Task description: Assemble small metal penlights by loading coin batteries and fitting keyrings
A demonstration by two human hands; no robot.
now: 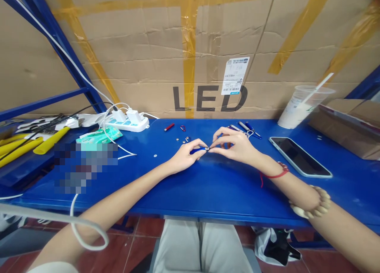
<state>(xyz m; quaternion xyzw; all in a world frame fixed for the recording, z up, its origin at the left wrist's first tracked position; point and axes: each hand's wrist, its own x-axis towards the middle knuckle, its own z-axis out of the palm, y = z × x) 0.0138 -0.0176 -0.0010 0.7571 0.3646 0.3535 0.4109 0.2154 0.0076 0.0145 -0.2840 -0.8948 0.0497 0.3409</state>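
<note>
My left hand [186,157] is closed around a slim blue metal tube [197,150] that lies level, its silvery end toward the right. My right hand [233,145] pinches thumb and forefinger together at that end; what sits between those fingertips is too small to make out. Beyond my left hand are a short red tube [169,127], a small red carabiner clip [183,128] and a few small round metal discs [177,139]. Behind my right hand lie several slim blue and silver tubes [249,129], partly hidden by the fingers. Another pale disc [155,155] rests left of my left hand.
A phone [300,157] lies to the right, near a plastic cup [297,106] with a straw and an open cardboard box [350,126]. Leftward are a power strip [127,122], a green packet [99,136], loose white cable and yellow-handled tools [52,141]. Large cardboard [142,59] stands behind.
</note>
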